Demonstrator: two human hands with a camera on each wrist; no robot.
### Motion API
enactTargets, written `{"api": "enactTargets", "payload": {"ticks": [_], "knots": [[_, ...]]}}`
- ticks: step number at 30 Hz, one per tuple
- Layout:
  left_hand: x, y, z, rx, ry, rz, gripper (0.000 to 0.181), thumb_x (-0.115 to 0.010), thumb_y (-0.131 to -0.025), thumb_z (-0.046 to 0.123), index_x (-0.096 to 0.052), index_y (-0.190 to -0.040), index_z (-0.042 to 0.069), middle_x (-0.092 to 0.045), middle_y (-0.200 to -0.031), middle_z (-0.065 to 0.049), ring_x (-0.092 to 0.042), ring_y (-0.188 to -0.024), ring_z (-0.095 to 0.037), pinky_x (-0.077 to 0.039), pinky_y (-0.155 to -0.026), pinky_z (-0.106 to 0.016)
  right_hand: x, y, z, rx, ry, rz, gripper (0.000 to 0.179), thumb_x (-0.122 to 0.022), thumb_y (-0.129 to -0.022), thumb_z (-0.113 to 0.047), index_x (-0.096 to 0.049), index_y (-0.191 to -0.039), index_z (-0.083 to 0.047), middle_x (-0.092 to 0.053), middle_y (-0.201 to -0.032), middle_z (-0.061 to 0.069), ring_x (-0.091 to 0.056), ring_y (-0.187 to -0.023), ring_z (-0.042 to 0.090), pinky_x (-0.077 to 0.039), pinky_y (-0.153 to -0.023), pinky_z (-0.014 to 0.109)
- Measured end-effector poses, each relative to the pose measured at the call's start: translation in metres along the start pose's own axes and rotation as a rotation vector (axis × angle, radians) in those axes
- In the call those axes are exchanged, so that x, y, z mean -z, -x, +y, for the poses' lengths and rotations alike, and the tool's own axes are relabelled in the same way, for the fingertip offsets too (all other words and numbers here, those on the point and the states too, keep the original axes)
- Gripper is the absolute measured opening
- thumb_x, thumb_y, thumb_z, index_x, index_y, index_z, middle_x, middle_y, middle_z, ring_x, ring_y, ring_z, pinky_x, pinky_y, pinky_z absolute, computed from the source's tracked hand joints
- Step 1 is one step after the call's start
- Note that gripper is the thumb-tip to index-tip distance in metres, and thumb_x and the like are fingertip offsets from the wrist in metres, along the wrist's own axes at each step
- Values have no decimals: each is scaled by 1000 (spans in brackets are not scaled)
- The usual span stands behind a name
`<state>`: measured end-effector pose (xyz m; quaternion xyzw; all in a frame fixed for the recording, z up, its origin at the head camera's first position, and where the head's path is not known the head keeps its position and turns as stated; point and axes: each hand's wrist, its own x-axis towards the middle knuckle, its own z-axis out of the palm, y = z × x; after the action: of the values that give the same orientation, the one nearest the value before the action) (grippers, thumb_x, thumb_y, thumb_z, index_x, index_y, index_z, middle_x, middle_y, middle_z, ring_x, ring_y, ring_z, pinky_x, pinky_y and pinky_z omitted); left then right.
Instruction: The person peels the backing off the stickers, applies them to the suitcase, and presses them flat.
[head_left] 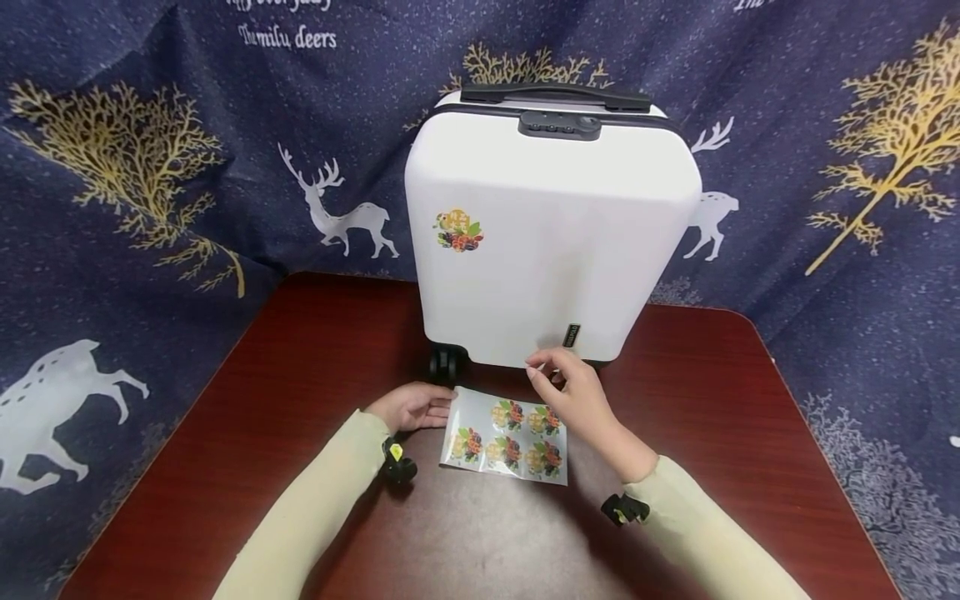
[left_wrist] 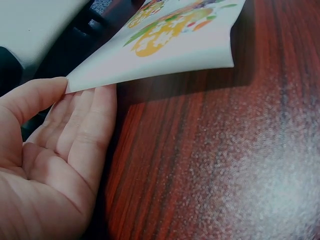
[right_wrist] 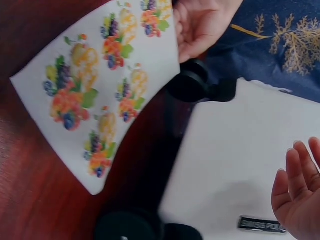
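Note:
My left hand [head_left: 415,407] pinches the upper left corner of a white sticker sheet [head_left: 474,413] between thumb and fingers. Several round fruit stickers [right_wrist: 75,90] are printed on the sheet, and a blank white patch shows at the held corner. In the left wrist view the sheet's near edge is lifted above the table. My right hand [head_left: 573,390] hovers over the sheet's right side, before the lower front of a white suitcase [head_left: 555,208]. Its fingers are loosely bent with nothing visible between them. One matching fruit sticker [head_left: 458,231] sits on the suitcase's upper left front.
The suitcase stands upright on the dark red table [head_left: 330,350], its black wheel [head_left: 443,363] just behind my left hand. A black name plate [head_left: 572,335] is low on its front. Behind hangs a dark blue cloth [head_left: 360,125] with white deer and golden trees.

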<state>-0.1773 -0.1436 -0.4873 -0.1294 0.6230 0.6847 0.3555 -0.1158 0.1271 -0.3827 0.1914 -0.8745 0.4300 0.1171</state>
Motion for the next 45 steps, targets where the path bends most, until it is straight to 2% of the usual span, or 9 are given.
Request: {"api": "enactTargets", "payload": {"ticks": [6,13,18,26,31,35,39,45], "knots": [[-1,0,0,-3,12,2,16,-53,-105,9,-61,-115,0,-74,-88,-2,-72,-86,-12,-64,-94,-31,-5,5,12,-34,-18,-23,11,-68,-97,-8,-71,-107,-4,-69,-96,12,-63,-78,18,-56,-68,24],[-2,1,0,0,7,1,13,-53,-105,9,-61,-112,1,-74,-86,-1,-72,-85,-12,-64,-92,-29,-13,9,26,-45,-42,-47,9,-69,-95,-4,-72,-104,-3,-68,-95,11,-60,-81,12,-56,-70,22],[-2,1,1,3,4,-7,12,-52,-105,9,-61,-109,2,-73,-84,-1,-71,-82,-11,-65,-88,-28,-20,14,30,-70,-39,-77,12,-70,-94,-5,-71,-106,-1,-68,-93,10,-60,-83,14,-54,-70,22],[0,1,1,-8,1,-10,17,-51,-105,9,-60,-116,0,-74,-87,-1,-72,-86,-12,-63,-96,-31,-32,19,38,-154,-52,-126,14,-69,-95,-7,-70,-108,-2,-71,-103,11,-60,-88,16,-52,-74,22],[1,0,0,-12,-2,-3,18,-52,-105,9,-59,-118,-1,-74,-87,-1,-72,-86,-12,-63,-96,-32,-40,18,46,-209,-77,-168,15,-70,-95,-10,-70,-110,-4,-72,-111,12,-66,-98,23,-56,-80,26],[1,-1,-1,-14,-9,-6,19,-52,-105,9,-59,-120,-2,-75,-89,-2,-72,-87,-12,-63,-97,-32,-44,17,52,-242,-91,-223,18,-69,-96,-12,-69,-113,-5,-71,-118,13,-67,-111,31,-60,-89,37],[0,-1,-1,-14,-15,-9,20,-52,-105,9,-59,-121,-2,-75,-90,-2,-72,-88,-12,-61,-100,-34,-45,15,55,-263,-108,-274,21,-69,-97,-14,-67,-115,-4,-70,-122,14,-64,-118,34,-59,-96,48],[-1,1,1,-10,-7,-19,12,-51,-105,8,-60,-110,3,-74,-84,0,-71,-84,-11,-64,-94,-30,-45,10,58,-283,-76,-338,24,-69,-97,-18,-66,-118,-6,-69,-125,14,-63,-122,34,-57,-101,53]]}}
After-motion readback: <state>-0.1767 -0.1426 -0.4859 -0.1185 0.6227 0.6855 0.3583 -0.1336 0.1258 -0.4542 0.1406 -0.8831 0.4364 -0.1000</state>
